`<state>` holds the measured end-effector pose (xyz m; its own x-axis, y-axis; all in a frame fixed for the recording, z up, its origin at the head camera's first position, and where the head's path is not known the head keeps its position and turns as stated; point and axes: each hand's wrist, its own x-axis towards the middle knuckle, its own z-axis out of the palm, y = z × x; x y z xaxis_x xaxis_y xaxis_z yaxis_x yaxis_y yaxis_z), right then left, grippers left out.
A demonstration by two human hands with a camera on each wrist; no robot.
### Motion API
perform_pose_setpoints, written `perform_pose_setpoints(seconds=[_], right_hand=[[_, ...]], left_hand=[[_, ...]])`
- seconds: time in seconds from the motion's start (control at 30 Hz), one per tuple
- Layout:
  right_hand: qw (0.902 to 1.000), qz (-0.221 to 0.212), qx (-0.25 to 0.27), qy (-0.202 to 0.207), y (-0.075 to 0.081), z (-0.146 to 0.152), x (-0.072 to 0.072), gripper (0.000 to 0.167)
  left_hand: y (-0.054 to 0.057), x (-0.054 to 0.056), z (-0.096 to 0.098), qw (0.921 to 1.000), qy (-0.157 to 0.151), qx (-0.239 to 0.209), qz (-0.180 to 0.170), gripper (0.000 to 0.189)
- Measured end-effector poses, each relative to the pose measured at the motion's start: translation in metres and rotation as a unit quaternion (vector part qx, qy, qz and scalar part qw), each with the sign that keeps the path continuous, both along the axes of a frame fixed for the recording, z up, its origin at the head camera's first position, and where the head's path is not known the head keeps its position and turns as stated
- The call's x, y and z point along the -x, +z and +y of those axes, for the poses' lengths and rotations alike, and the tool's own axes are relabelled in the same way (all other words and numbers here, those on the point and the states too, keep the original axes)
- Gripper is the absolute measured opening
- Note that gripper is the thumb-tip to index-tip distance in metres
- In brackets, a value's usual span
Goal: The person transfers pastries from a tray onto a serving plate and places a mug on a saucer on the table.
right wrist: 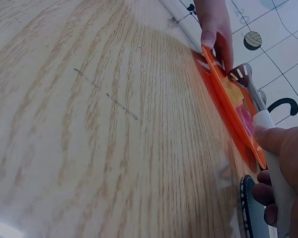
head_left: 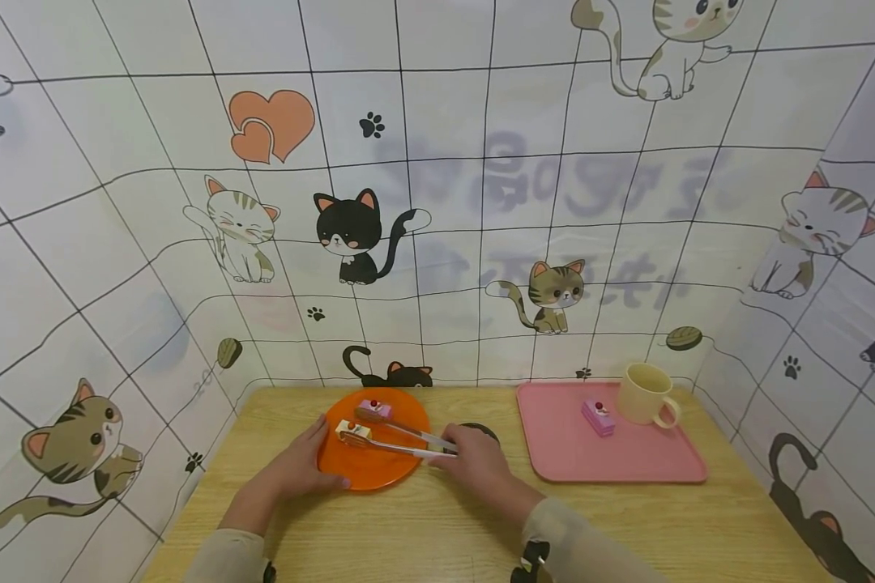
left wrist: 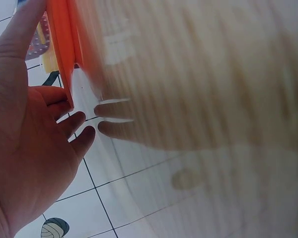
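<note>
My left hand point(head_left: 302, 463) grips the left rim of an orange plate point(head_left: 382, 470), thumb and fingers about its edge. Two small toy cake slices lie on that plate: a pink one point(head_left: 377, 406) farther back and a yellow one point(head_left: 347, 427) nearer. In my right hand point(head_left: 477, 463) is a pair of tongs point(head_left: 401, 447) with white handles, held over the plate's right side. The tongs' arms stand apart, one tip by the pink slice and the other by the yellow slice; whether they touch either is unclear.
To the right lies a pink tray point(head_left: 569, 457) holding another pink cake slice point(head_left: 599, 417) and a yellow mug point(head_left: 643, 395). A dark-rimmed round dish point(right wrist: 247, 208) is partly hidden by my right hand. A cat-patterned wall point(head_left: 452, 243) closes off the wooden table's point(head_left: 423, 534) back.
</note>
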<state>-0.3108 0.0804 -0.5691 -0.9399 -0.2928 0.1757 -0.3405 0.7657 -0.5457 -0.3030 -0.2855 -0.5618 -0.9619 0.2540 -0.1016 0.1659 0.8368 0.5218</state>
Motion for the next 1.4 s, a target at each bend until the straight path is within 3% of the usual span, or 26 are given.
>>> perform_pose_setpoints(seconds=[0.37,0.73,1.07,1.4], right_hand=[[0.999,-0.008,0.043,0.008,0.003,0.015,-0.01,0.031],[0.9995,0.014,0.027,0.007,-0.006,0.043,-0.025,0.032],[0.999,0.002,0.031,-0.032,-0.011,0.073,-0.035,0.029],[0.997,0.008,0.033,-0.07,-0.004,0.101,-0.042,0.028]], left_hand=[[-0.003,0.002,-0.001,0.9999,0.001,0.01,0.0,0.134],[-0.005,0.0,-0.003,1.0,0.007,0.004,-0.003,0.134],[-0.006,0.002,-0.004,0.9998,0.012,0.013,-0.013,0.136],[-0.004,0.001,-0.002,0.9998,0.013,0.006,-0.014,0.135]])
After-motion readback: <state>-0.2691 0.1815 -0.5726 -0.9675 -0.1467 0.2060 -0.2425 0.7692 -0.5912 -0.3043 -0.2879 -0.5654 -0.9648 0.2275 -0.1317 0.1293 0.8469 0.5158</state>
